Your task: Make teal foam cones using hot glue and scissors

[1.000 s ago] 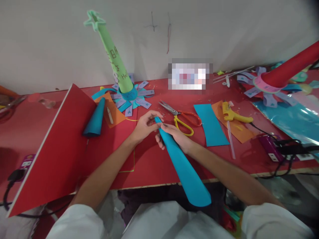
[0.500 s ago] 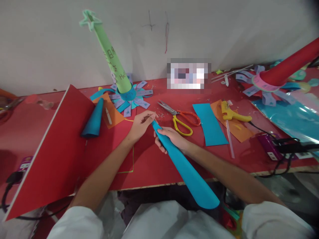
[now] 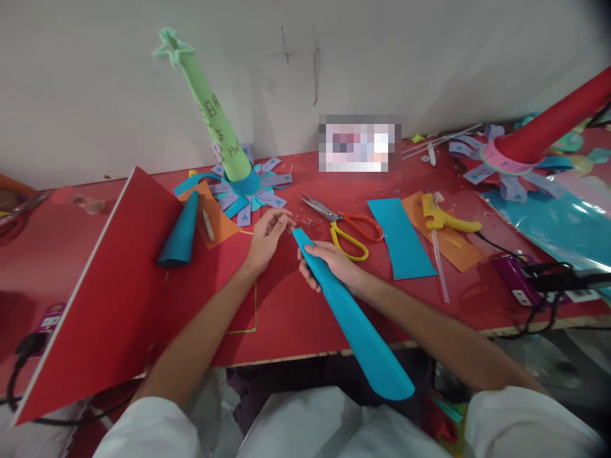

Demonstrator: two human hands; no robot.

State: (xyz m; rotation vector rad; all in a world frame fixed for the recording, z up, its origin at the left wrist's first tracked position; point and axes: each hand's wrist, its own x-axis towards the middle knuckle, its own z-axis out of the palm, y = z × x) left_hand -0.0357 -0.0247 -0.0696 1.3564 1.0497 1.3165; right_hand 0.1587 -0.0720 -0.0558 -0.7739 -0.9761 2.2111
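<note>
Head view: long blue cone (image 3: 356, 315) in right hand (image 3: 338, 262).

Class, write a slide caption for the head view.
Right hand grips a tapered blue paper, left hand near its narrow end, scissors lying beyond.

Handwritten "日" and "Ha" in brown on the green paper tube (image 3: 214, 117), the rest illegible

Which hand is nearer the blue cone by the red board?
Left. The left hand is right of the blue cone, not touching it; the right hand is farther right, holding the long blue paper.
</note>
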